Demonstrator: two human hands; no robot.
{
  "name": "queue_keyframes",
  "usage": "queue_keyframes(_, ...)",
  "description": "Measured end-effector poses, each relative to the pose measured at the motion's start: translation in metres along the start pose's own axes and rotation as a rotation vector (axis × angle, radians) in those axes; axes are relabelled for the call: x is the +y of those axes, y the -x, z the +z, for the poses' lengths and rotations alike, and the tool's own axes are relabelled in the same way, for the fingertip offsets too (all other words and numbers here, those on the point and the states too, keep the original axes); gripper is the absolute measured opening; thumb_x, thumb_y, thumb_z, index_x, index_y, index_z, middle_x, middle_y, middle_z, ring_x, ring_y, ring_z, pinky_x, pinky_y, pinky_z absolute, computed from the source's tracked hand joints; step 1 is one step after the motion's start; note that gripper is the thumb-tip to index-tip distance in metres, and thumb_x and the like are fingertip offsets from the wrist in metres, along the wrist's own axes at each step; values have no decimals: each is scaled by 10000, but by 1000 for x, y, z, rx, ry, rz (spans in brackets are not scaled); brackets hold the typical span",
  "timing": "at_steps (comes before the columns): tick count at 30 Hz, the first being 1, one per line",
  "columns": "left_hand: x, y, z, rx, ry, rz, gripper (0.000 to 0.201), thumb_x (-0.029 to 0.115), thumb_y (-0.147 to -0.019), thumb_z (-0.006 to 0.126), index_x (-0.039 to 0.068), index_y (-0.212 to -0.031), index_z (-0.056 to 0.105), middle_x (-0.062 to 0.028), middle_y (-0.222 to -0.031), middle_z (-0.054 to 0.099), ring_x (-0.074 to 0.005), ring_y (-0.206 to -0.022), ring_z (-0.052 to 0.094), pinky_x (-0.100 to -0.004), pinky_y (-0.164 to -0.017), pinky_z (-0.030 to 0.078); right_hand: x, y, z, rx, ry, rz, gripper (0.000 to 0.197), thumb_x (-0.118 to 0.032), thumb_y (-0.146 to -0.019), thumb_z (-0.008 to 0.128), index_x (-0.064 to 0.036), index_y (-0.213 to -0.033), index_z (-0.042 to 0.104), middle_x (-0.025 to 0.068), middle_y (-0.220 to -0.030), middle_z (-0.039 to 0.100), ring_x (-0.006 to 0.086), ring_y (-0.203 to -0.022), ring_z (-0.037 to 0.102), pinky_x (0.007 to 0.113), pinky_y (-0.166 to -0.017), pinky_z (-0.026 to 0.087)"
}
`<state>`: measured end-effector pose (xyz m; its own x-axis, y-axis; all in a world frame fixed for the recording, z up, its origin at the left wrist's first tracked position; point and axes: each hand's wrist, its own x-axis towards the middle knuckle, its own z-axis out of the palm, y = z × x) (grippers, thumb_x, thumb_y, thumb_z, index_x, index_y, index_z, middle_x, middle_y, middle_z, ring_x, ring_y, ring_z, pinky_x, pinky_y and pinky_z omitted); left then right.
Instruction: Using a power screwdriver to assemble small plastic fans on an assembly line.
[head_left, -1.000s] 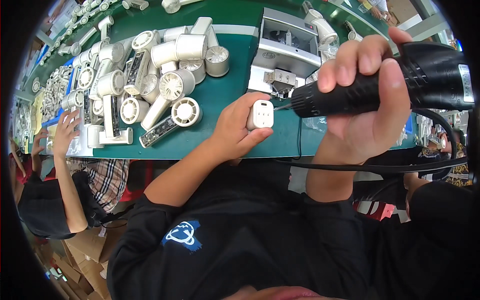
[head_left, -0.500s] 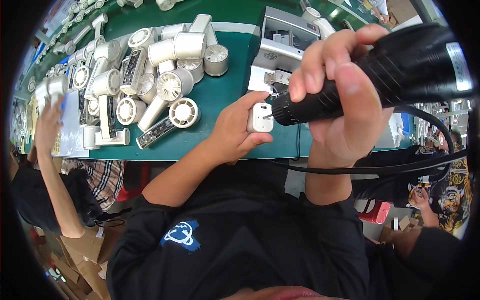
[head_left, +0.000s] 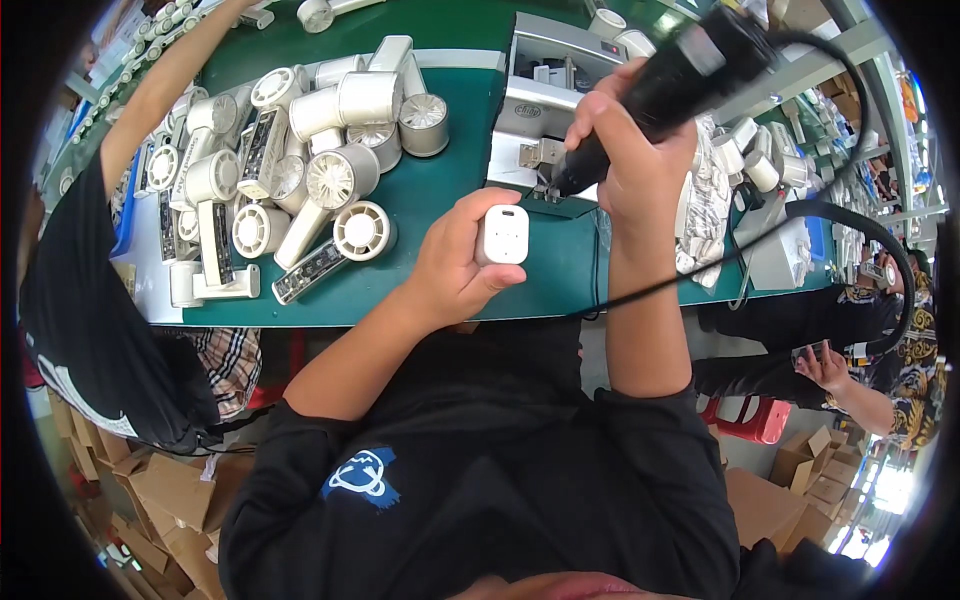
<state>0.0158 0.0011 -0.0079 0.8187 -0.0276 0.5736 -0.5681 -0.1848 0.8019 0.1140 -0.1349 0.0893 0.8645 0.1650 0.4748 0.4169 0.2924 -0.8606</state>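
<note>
My left hand (head_left: 448, 258) is closed around a small white plastic housing (head_left: 505, 237), its rounded end face turned up, with a slot and small holes in it. The rest of that part is hidden below. My right hand (head_left: 645, 160) grips a black corded electric screwdriver (head_left: 668, 88), tilted with its nose down to the left. The nose is at the small metal outlet of a grey screw feeder (head_left: 527, 118); whether the bit touches a screw is too small to tell.
White handheld fans (head_left: 345, 175), several with exposed circuit boards, are heaped left on the green table (head_left: 420, 275). A co-worker's arm (head_left: 165, 85) reaches across at far left. Bagged white parts (head_left: 705, 215) lie at right. The screwdriver's black cable (head_left: 690, 275) loops across my right forearm.
The screwdriver has come away from the white housing and moved up and back to the screw feeder. My left hand keeps its hold. The co-worker's arm at left now stretches farther over the table.
</note>
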Motion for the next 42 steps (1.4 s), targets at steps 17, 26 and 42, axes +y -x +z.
queue_keyframes(17,6,-10,4,-50,-92,36,672,549,-712,604,40,-1120,444,-135,-933,546,-323,-795,548,-358,-683,444,-73,29,22,-350,-351,-228,436,-139,-822,533,-51,-1218,374,76,-837,435,189,-673,458,328,-544,466)
queue_keyframes(26,6,-11,2,-60,-81,66,672,516,-701,630,44,-1134,428,-134,-917,548,-330,-784,547,-365,-669,443,-72,24,23,-328,-382,-208,440,-160,-823,536,-38,-1209,363,72,-827,420,178,-658,445,315,-514,455)
queue_keyframes(42,5,-12,4,-42,-89,82,667,468,-645,692,52,-1108,452,-141,-947,567,-344,-805,560,-378,-671,453,-76,20,19,-452,-335,-240,444,-153,-812,550,-24,-1179,336,71,-838,414,175,-682,440,306,-541,444)
